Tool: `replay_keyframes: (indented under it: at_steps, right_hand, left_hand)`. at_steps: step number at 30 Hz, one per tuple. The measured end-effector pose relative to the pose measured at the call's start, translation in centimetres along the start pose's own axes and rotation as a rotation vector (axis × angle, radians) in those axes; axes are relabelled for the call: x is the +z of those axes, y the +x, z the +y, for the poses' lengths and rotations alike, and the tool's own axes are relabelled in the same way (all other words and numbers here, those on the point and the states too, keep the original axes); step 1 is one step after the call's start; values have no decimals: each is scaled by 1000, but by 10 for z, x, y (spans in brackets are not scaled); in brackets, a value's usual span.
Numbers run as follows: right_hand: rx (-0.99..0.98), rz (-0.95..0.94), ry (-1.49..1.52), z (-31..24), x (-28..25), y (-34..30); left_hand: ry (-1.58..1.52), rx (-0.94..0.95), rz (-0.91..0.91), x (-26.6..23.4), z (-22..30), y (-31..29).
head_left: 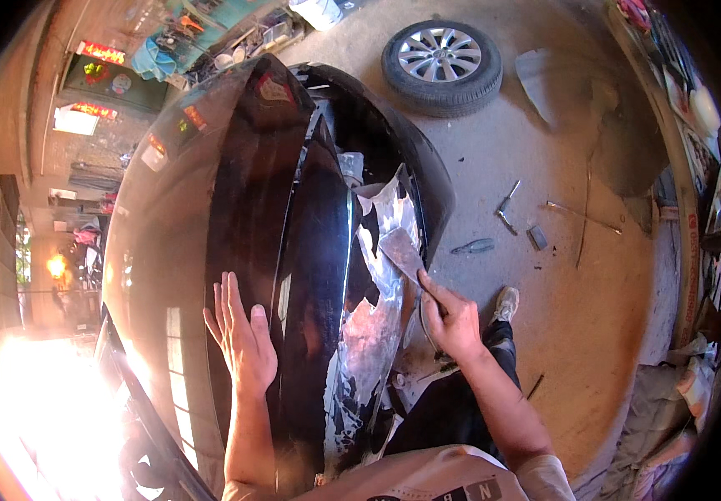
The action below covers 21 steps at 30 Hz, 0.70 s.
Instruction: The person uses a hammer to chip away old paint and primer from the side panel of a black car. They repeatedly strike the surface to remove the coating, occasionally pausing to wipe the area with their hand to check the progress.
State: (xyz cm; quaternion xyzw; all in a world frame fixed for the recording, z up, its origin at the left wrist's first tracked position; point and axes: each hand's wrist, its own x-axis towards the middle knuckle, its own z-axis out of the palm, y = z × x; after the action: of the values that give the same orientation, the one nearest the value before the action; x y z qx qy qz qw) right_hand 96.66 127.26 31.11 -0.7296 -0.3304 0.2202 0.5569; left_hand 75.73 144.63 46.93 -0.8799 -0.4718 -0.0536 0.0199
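Observation:
In my right hand [452, 319] is a scraper [400, 253], its wide flat blade lying against the car's side panel [369, 326]. The fingers are wrapped round its handle. Paint is partly gone from that panel: bare, whitish metal shows among ragged dark patches. My left hand [243, 334] rests with outstretched fingers on or just over the dark, glossy hood [247, 209] of the car, holding nothing; whether the palm presses on it I cannot tell.
A wheel with tire [442, 67] lies flat on the floor beyond the car. Near my foot are a screwdriver-like tool [508, 207], a long rod [584, 217], a dark hand tool [473, 246] and a small dark block [537, 238]. A white bucket [317, 12] stands at the back.

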Motion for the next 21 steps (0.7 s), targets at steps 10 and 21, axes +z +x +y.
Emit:
replay_keyframes:
  at_steps: [10,21]
  right_hand:
    - [47,159,44,-18,10,-36]
    - [102,81,134,-77,41,26]
  left_hand:
    - [-40,-4,-1,-3,1,1]
    - [-51,-22,-25,-4,-1,1]
